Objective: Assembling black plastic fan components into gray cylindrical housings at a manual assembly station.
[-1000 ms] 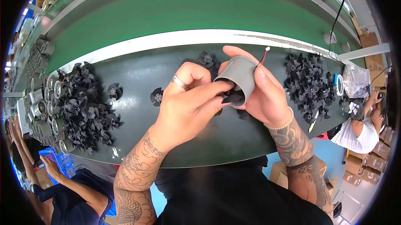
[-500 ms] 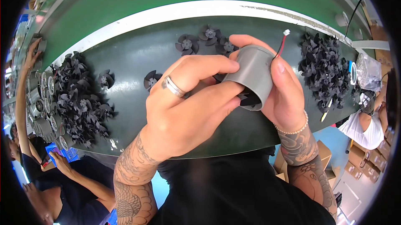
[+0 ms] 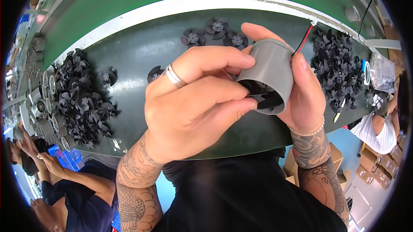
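- The left hand (image 3: 193, 107) was raised in front of the chest, back toward the camera, fingers curled to the right, a ring on one finger.
- The right hand (image 3: 301, 90) faced it, fingers wrapped in a closed grip, thumb on top, a thin bracelet at the wrist.
- Both tattooed forearms rose from the lower edge, the hands touching.

The grey cylinder housing (image 3: 267, 73) is held above the bench, tilted, its open end facing down-left. A black fan blade (image 3: 262, 96) sits inside, perhaps not fully seated.
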{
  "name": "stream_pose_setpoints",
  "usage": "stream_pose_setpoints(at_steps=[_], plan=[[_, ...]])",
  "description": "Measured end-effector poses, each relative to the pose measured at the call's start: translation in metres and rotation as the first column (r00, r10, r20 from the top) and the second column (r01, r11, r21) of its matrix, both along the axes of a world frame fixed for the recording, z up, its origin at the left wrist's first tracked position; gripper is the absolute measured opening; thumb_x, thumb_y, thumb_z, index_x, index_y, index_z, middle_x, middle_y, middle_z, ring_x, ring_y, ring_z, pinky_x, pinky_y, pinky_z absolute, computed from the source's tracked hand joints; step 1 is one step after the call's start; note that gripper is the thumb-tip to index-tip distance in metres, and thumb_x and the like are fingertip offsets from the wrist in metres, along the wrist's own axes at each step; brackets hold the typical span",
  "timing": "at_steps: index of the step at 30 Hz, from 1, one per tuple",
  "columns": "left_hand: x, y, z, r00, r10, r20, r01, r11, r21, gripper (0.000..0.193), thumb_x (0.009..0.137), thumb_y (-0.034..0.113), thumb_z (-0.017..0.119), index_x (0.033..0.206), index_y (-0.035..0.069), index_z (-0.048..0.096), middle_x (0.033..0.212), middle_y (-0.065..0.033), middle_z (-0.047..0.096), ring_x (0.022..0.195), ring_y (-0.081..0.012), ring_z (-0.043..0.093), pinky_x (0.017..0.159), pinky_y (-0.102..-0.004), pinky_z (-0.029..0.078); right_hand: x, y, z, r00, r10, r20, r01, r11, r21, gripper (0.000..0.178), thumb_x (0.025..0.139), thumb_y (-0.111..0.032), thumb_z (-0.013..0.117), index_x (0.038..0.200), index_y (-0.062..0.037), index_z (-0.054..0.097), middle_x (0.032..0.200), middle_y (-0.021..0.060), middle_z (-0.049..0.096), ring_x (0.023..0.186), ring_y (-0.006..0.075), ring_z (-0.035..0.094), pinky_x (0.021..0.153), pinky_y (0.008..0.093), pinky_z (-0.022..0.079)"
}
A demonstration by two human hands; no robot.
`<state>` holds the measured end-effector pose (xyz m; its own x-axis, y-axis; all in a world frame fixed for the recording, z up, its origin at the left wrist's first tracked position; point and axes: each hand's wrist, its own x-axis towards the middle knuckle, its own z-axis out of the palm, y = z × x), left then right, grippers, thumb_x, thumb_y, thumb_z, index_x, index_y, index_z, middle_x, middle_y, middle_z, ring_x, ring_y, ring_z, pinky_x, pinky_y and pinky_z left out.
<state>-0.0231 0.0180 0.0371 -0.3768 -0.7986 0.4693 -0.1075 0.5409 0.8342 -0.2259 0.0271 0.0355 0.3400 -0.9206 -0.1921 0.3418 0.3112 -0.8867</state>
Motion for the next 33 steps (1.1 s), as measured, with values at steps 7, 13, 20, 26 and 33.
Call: stream_pose_setpoints(at_steps=[7, 13, 20, 26, 33], plan=[[-0.002, 0.002, 0.004, 1.000, 0.010, 0.016, -0.010, 0.999, 0.045, 0.018, 0.073, -0.007, 0.082, 0.082, -0.005, 0.067, 0.116, -0.0233, 0.065, 0.096, -0.0291, 0.071, 0.083, -0.0388, 0.060, -0.004, -0.001, -0.001, 0.998, 0.020, -0.065, -0.025, 0.997, -0.076, 0.083, 0.099, -0.055, 0.044, 0.149, 0.0098, 0.034, 0.122, 0.0161, 0.060, 0.113, 0.0237, 0.060, 0.098, 0.0345, 0.047], [0.000, 0.006, -0.006, 0.999, -0.040, -0.023, 0.041, 0.998, 0.050, 0.040, 0.073, -0.009, 0.081, 0.107, -0.004, 0.060, 0.126, -0.0243, 0.059, 0.102, -0.0281, 0.068, 0.086, -0.0391, 0.060, 0.000, 0.004, 0.002, 0.992, -0.013, -0.126, 0.001, 0.995, -0.101, 0.093, 0.093, -0.061, 0.052, 0.149, 0.0110, 0.033, 0.120, 0.0163, 0.060, 0.109, 0.0225, 0.062, 0.095, 0.0334, 0.049], [0.000, -0.006, 0.007, 0.995, -0.094, -0.042, 0.103, 0.927, 0.360, 0.081, 0.069, 0.003, 0.084, 0.142, 0.000, 0.047, 0.140, -0.0170, 0.055, 0.095, -0.0195, 0.061, 0.077, -0.0298, 0.055, 0.000, 0.006, -0.002, 0.975, -0.026, -0.221, 0.017, 0.999, -0.042, 0.088, 0.089, -0.065, 0.058, 0.140, 0.0048, 0.041, 0.117, 0.0178, 0.062, 0.104, 0.0243, 0.066, 0.089, 0.0352, 0.056], [0.005, -0.008, 0.011, 0.960, -0.145, 0.239, 0.097, 0.974, 0.203, 0.073, 0.073, 0.012, 0.082, 0.139, 0.000, 0.054, 0.118, -0.0119, 0.065, 0.096, -0.0205, 0.061, 0.080, -0.0307, 0.052, 0.010, 0.010, -0.003, 0.997, -0.067, -0.044, 0.068, 0.998, 0.019, 0.094, 0.081, -0.068, 0.069, 0.137, 0.0016, 0.040, 0.120, 0.0156, 0.061, 0.105, 0.0250, 0.066, 0.090, 0.0351, 0.055], [-0.004, -0.004, -0.001, 0.989, 0.006, -0.151, 0.082, 0.817, 0.571, 0.063, 0.081, 0.001, 0.075, 0.138, -0.009, 0.050, 0.119, -0.0146, 0.064, 0.108, -0.0190, 0.062, 0.094, -0.0337, 0.052, 0.005, 0.004, 0.000, 0.998, -0.024, -0.059, 0.014, 0.988, -0.157, 0.064, 0.081, -0.001, 0.075, 0.138, 0.0013, 0.044, 0.126, 0.0110, 0.059, 0.118, 0.0172, 0.058, 0.103, 0.0356, 0.046]])
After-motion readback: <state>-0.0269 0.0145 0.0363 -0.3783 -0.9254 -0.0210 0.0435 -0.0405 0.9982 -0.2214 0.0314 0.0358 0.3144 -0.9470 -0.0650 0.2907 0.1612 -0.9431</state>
